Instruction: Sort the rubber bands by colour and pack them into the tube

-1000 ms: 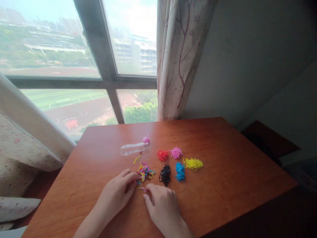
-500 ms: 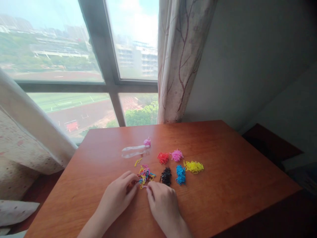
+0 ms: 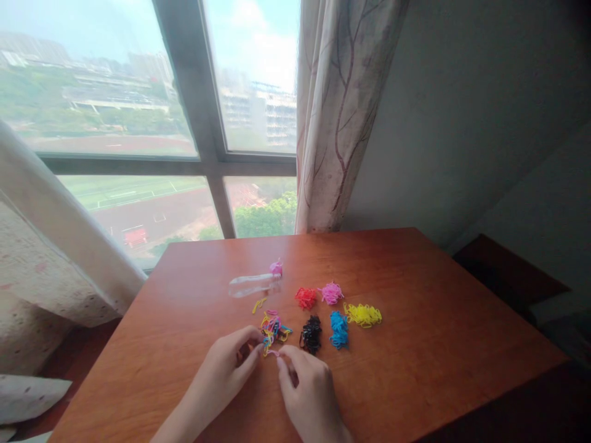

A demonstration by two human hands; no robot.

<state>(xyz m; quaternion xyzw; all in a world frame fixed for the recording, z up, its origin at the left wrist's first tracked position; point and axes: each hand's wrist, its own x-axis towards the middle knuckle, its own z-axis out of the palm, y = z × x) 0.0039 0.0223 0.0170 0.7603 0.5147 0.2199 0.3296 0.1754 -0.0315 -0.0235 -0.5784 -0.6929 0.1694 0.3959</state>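
Observation:
A small mixed pile of coloured rubber bands (image 3: 273, 327) lies between my two hands on the wooden table. At its left edge, the thumb and fingertips of my left hand (image 3: 231, 360) are drawn together against the bands; what they pinch, if anything, is too small to make out. My right hand (image 3: 308, 384), just below and right of the pile, pinches a pink rubber band (image 3: 273, 353) between thumb and forefinger. Sorted heaps lie to the right: black bands (image 3: 311, 335), blue bands (image 3: 338, 330), red bands (image 3: 305, 298), pink bands (image 3: 331, 293) and yellow bands (image 3: 364, 315).
Behind the mixed pile, a clear plastic container (image 3: 252, 285) lies on its side with a pink piece (image 3: 276, 267) at its right end. Yellow bands (image 3: 259, 304) lie apart nearby. The table (image 3: 438, 326) reaches back to a window and a curtain (image 3: 341, 123).
My right hand has drawn slightly down and right, with the pink band stretching out from the pile. The whole view has shifted a little; the sorted heaps look the same.

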